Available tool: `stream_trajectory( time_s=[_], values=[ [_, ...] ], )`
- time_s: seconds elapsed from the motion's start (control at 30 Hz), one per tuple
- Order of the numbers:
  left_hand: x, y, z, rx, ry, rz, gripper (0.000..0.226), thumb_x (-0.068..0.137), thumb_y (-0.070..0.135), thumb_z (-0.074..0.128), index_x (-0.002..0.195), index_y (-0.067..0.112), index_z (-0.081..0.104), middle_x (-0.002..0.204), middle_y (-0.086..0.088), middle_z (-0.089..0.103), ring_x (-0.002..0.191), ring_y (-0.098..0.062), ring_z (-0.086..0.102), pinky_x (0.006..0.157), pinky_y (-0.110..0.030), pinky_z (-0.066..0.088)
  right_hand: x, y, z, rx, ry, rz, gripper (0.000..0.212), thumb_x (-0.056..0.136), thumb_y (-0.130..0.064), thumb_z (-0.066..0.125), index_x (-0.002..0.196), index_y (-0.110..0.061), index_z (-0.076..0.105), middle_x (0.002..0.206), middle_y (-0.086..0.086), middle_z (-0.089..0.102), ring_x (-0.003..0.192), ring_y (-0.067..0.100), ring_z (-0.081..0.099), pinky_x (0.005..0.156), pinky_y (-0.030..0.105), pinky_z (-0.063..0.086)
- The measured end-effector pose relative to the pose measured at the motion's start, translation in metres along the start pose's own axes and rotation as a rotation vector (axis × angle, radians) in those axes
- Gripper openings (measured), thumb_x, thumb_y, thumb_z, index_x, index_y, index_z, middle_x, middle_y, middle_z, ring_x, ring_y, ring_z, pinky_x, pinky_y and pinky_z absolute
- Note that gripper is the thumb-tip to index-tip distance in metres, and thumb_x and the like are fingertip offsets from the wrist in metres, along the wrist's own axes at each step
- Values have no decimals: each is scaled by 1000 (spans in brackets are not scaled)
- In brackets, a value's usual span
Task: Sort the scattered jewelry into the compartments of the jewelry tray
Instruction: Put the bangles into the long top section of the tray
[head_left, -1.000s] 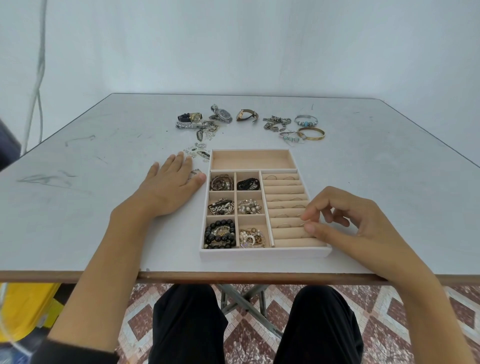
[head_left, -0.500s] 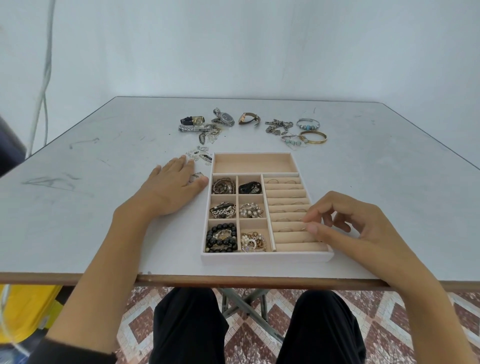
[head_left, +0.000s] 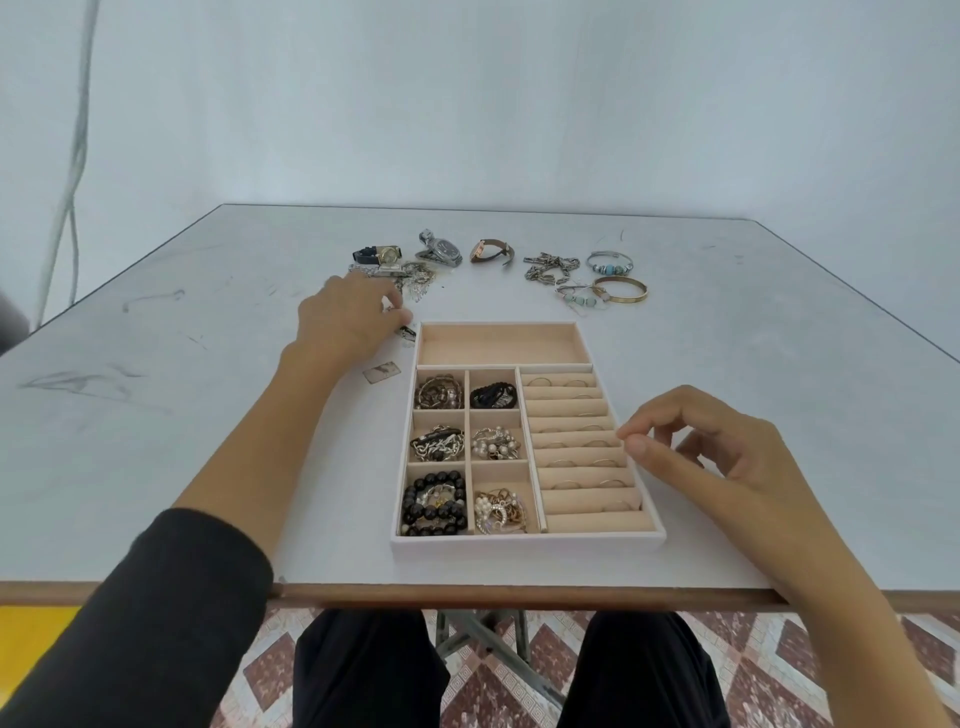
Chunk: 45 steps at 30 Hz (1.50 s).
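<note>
Grey worktop (head_left: 208, 441) carries jewelry tray (head_left: 527, 543): small compartments (head_left: 498, 470) and ring rolls (head_left: 597, 521) stocked, long compartment (head_left: 501, 344) empty. Watches (head_left: 445, 249), bracelets (head_left: 621, 289) lie unsorted beyond. Left hand (head_left: 345, 322) covers small pieces (head_left: 408, 332), grasp indeterminate; right hand (head_left: 727, 467) loosely curled, empty.

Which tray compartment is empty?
The long compartment across the far end of the tray. The six square compartments each hold jewelry; the ring rolls carry rings.

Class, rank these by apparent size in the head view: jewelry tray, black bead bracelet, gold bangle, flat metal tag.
1. jewelry tray
2. black bead bracelet
3. gold bangle, farther off, so its order with the bracelet is unsure
4. flat metal tag
</note>
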<state>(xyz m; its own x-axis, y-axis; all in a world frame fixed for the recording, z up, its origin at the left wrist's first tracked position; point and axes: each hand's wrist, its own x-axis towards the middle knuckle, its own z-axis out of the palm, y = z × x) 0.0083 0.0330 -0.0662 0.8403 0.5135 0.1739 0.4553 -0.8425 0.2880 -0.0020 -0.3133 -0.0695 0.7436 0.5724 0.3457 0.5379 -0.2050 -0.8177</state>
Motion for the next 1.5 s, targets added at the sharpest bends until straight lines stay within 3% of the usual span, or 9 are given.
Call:
stream_trajectory(
  time_s=[0.13, 0.33, 0.47, 0.63, 0.73, 0.93, 1.1, 1.3, 1.5],
  values=[
    [2, -3, 7, -87, 95, 12, 10, 89, 42, 58, 92, 33, 63, 100, 7, 63, 93, -17, 53, 71, -31, 36, 20, 1, -4, 23, 35, 55, 7, 85, -12, 67, 81, -16, 71, 81, -10, 68, 76, 9, 57, 66, 19, 41],
    [7, -6, 10, -210, 64, -15, 10, 89, 38, 60, 94, 29, 60, 105, 7, 62, 93, -15, 48, 75, -31, 35, 96, -9, 1, -147, 31, 48, 5, 83, -20, 69, 78, -20, 70, 78, -10, 65, 63, -2, 49, 62, 6, 38],
    [8, -9, 12, -268, 66, -3, 10, 88, 37, 61, 94, 30, 58, 105, 9, 63, 92, -14, 50, 75, -30, 34, 163, -18, 23, -346, -108, -1, 11, 83, -20, 67, 90, -15, 73, 86, 3, 66, 67, 0, 51, 63, 14, 39],
    [6, -9, 9, -293, 54, -2, 11, 87, 37, 62, 93, 29, 59, 96, 11, 63, 88, -14, 53, 72, -29, 33, 244, -8, 79, -517, -247, -38, 10, 79, -12, 67, 87, -16, 73, 89, 1, 67, 91, 16, 60, 86, 34, 51],
    [6, -10, 6, -300, 39, 2, 7, 85, 36, 63, 88, 31, 58, 90, 12, 63, 85, -15, 56, 70, -29, 33, 270, 3, 111, -591, -270, 3, 21, 82, -9, 66, 102, -15, 72, 96, 1, 66, 97, 17, 60, 82, 30, 48],
    [9, -10, 0, -279, 58, 34, 8, 85, 35, 64, 84, 31, 57, 88, 13, 60, 81, -14, 53, 67, -28, 31, 287, 16, 144, -786, -180, -12, 36, 90, -8, 53, 121, -24, 64, 129, 6, 58, 115, 28, 56, 82, 34, 43],
    [9, -10, 1, -286, 54, 51, 8, 83, 35, 65, 83, 31, 58, 89, 12, 61, 81, -14, 53, 66, -28, 31, 287, 20, 148, -850, -116, -80, 25, 90, -12, 51, 110, -13, 66, 117, 11, 62, 104, 33, 60, 77, 34, 44],
    [9, -12, 1, -287, 43, 39, 9, 82, 35, 66, 82, 31, 58, 91, 12, 63, 82, -14, 54, 69, -28, 32, 287, 24, 141, -993, -245, -126, 25, 89, -6, 40, 106, -9, 57, 110, 10, 61, 98, 29, 56, 70, 33, 36],
    [8, -10, -1, -277, 53, 35, 8, 83, 35, 65, 83, 31, 58, 93, 11, 63, 82, -15, 54, 69, -27, 32, 284, 21, 115, -774, -286, -49, 15, 92, -18, 41, 101, -15, 53, 110, 7, 59, 97, 28, 54, 73, 32, 36]
  ],
)
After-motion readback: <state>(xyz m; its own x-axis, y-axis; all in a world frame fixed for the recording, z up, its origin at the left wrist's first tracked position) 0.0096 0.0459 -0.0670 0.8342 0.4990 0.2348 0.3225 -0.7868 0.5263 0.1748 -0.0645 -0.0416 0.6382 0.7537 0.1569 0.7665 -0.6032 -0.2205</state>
